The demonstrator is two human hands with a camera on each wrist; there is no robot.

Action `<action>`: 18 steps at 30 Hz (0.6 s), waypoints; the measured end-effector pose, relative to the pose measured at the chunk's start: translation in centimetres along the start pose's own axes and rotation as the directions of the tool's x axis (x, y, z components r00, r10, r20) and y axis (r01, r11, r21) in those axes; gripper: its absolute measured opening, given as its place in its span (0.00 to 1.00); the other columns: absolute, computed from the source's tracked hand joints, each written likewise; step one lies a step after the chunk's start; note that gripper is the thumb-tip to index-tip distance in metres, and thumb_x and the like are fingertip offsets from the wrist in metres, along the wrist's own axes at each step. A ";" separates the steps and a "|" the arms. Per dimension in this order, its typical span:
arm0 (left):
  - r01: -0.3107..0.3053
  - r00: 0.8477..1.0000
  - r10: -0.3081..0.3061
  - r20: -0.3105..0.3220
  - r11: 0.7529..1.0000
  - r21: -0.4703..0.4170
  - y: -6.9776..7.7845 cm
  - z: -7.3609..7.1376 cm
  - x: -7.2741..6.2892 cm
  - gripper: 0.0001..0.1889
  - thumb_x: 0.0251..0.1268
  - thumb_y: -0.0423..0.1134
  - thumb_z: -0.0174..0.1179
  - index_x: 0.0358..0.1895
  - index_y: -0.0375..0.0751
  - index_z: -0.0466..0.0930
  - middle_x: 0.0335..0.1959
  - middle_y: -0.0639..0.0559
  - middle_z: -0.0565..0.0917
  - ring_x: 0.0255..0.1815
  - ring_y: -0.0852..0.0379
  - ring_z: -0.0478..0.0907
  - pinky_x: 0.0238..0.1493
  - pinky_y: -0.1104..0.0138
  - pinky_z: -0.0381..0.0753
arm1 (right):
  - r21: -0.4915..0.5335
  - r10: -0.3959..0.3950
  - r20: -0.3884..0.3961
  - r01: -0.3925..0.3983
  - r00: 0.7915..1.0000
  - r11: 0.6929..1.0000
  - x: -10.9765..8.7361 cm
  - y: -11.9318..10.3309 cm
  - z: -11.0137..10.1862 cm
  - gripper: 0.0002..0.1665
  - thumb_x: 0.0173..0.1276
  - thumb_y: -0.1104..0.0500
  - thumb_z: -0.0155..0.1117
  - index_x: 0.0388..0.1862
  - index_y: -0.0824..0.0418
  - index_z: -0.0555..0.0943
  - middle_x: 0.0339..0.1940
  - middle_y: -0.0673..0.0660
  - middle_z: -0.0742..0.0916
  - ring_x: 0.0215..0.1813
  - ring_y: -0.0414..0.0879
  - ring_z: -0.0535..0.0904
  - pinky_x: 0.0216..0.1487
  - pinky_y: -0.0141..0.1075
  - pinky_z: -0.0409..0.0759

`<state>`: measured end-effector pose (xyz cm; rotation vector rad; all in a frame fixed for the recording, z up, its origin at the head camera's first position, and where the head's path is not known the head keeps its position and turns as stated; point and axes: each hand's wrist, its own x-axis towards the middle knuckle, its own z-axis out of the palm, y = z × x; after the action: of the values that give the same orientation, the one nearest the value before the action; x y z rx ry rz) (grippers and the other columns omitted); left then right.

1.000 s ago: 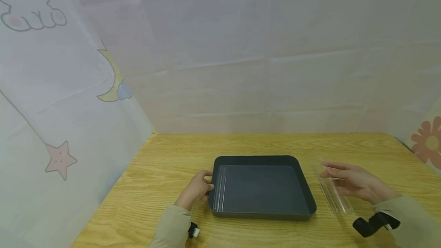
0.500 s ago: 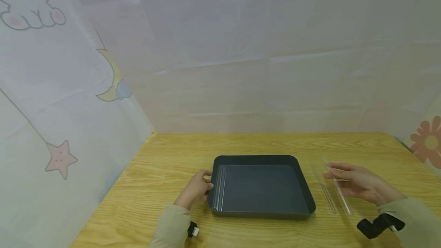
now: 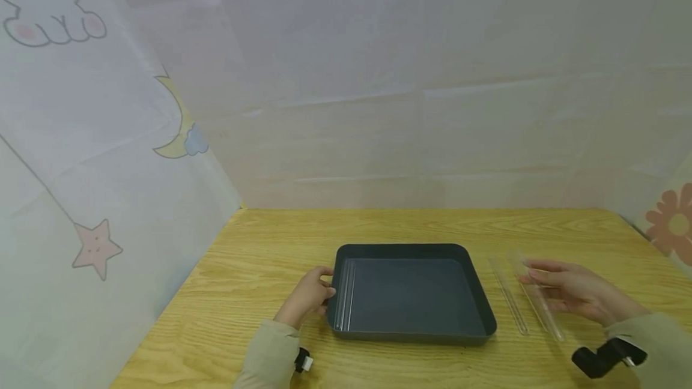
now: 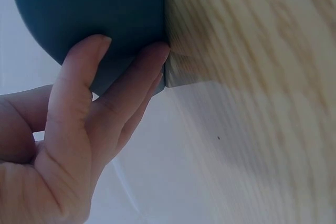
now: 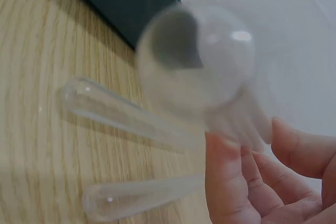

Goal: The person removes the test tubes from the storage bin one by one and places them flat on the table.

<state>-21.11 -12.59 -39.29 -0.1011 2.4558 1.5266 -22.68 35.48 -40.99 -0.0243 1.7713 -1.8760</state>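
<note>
A dark grey rectangular tray [image 3: 413, 299] lies on the table in the head view. My left hand [image 3: 307, 299] touches its left outer wall; in the left wrist view the fingers [image 4: 128, 90] rest against the tray's side near the tabletop. Inside, clear tubes [image 3: 346, 296] lie side by side along the left wall. Right of the tray, my right hand [image 3: 575, 290] pinches a clear test tube [image 5: 197, 59], its blurred round end toward the right wrist camera. Beneath it two more clear test tubes lie on the table, one nearer the tray [image 5: 102, 100] and one farther [image 5: 142, 195].
The light wooden table [image 3: 270, 245] runs back to a pale backdrop cloth [image 3: 432, 107]. Another cloth [image 3: 81, 155] with printed figures hangs along the left edge. A black wrist mount [image 3: 608, 356] sits at my right sleeve.
My right hand has moved slightly right with the pinched test tube, away from the tray. The left hand and the tray stay in place.
</note>
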 end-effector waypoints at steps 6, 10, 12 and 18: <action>-0.005 1.000 0.005 -0.001 1.000 0.001 0.0 0.0 0.0 0.23 0.66 0.21 0.53 0.65 0.26 0.65 0.47 0.32 0.78 0.33 0.49 0.80 0.25 0.63 0.79 | -0.011 0.022 -0.018 -0.023 1.000 1.000 -0.4 0.0 -0.7 0.18 0.77 0.58 0.53 0.40 0.30 0.79 0.42 0.43 0.86 0.43 0.41 0.81 0.41 0.38 0.78; 0.003 1.000 -0.003 0.000 1.000 -0.006 0.1 0.0 0.0 0.23 0.67 0.21 0.52 0.65 0.26 0.65 0.47 0.32 0.78 0.34 0.49 0.80 0.26 0.62 0.80 | -0.002 0.023 -0.019 -0.023 1.000 1.000 -0.5 0.1 -1.1 0.18 0.77 0.58 0.53 0.39 0.30 0.79 0.42 0.44 0.86 0.39 0.40 0.79 0.38 0.36 0.78; 0.006 1.000 -0.006 -0.001 1.000 -0.005 0.1 0.0 0.0 0.24 0.67 0.21 0.52 0.65 0.26 0.65 0.48 0.32 0.78 0.34 0.49 0.80 0.26 0.62 0.80 | -0.001 0.028 -0.031 -0.028 0.999 1.000 -0.6 0.1 -1.3 0.18 0.76 0.58 0.54 0.39 0.30 0.79 0.42 0.44 0.86 0.37 0.41 0.78 0.37 0.35 0.78; 0.004 1.000 -0.004 -0.007 1.000 0.005 0.2 0.0 0.0 0.23 0.67 0.21 0.53 0.65 0.26 0.65 0.48 0.32 0.78 0.34 0.49 0.80 0.25 0.63 0.80 | -0.024 0.069 -0.146 -0.073 0.987 0.997 -0.6 0.2 -1.9 0.18 0.75 0.58 0.57 0.35 0.30 0.79 0.39 0.44 0.86 0.36 0.42 0.80 0.37 0.37 0.78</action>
<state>-21.11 -12.48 -39.17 -0.1100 2.4628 1.5213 -22.76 37.46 -41.18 0.1666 1.8699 -1.8417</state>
